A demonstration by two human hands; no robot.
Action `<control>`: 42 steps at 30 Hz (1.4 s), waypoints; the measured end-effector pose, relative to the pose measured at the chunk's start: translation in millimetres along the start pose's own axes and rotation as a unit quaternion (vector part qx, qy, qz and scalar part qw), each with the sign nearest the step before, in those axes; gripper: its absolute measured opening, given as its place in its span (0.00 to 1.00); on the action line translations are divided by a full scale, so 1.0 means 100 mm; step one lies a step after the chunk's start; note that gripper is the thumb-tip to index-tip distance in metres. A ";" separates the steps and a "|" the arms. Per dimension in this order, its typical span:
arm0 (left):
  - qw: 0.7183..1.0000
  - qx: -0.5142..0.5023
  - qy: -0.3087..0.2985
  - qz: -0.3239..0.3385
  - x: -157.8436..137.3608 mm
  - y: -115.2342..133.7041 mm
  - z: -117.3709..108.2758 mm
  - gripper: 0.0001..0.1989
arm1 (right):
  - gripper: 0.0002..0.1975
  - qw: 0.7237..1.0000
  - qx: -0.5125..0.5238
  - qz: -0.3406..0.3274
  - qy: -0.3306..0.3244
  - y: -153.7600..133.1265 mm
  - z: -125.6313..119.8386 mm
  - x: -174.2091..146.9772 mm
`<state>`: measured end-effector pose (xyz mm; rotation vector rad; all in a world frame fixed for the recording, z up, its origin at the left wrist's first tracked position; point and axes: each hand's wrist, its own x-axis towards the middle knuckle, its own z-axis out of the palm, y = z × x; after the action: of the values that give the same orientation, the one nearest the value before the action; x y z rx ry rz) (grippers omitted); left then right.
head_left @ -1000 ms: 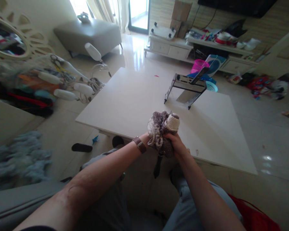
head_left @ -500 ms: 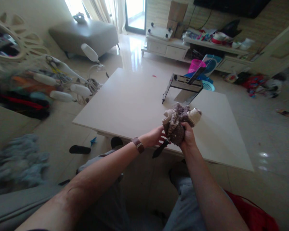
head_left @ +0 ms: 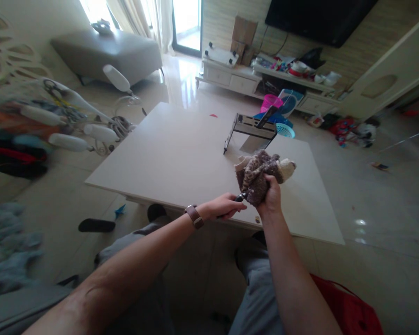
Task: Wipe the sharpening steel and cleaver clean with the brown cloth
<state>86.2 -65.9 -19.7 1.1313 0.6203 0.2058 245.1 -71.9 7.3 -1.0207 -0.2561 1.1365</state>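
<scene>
My right hand point(head_left: 270, 195) is closed around a bunched brown and cream cloth point(head_left: 258, 179), held over the front edge of the white table point(head_left: 153, 153). My left hand point(head_left: 226, 206), with a brown-strapped watch point(head_left: 194, 216) on its wrist, is wrapped round the black handle of a knife point(head_left: 239, 198). The cloth covers the other end, so the blade is hidden. Just beyond the cloth stands a black and silver knife stand point(head_left: 253, 123) with a black handle point(head_left: 267, 116) sticking up from it.
A small red piece point(head_left: 213, 116) lies at the table's far side. A little brownish thing point(head_left: 257, 219) is at the near edge. Behind the table are a pink basket point(head_left: 271, 101) and a light blue basket point(head_left: 285, 130). White lamp shades point(head_left: 117, 78) hang at left.
My left hand has gone from open fingers beside the cloth to a grip on the knife's handle. My right hand keeps hold of the cloth. The view has shifted slightly.
</scene>
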 end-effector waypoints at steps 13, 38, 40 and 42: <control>0.936 0.234 0.239 0.108 0.19 0.09 0.20 0.11 | 0.14 0.999 -0.019 -0.021 0.017 -0.03 0.01 -0.05; 0.978 0.178 0.079 0.077 -0.09 0.13 0.05 0.11 | 0.19 0.995 0.017 -0.097 0.001 -0.12 0.04 -0.19; 0.979 0.160 0.100 0.080 -0.09 0.11 -0.01 0.11 | 0.19 0.995 0.030 -0.090 0.002 -0.13 0.04 -0.19; 0.981 0.120 0.124 0.084 -0.07 0.07 -0.06 0.11 | 0.19 0.996 0.041 -0.080 0.009 -0.12 0.04 -0.18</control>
<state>78.5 -61.3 -12.4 1.4055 0.7859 0.4310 241.4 -85.5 24.2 -0.9212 -0.2693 0.9842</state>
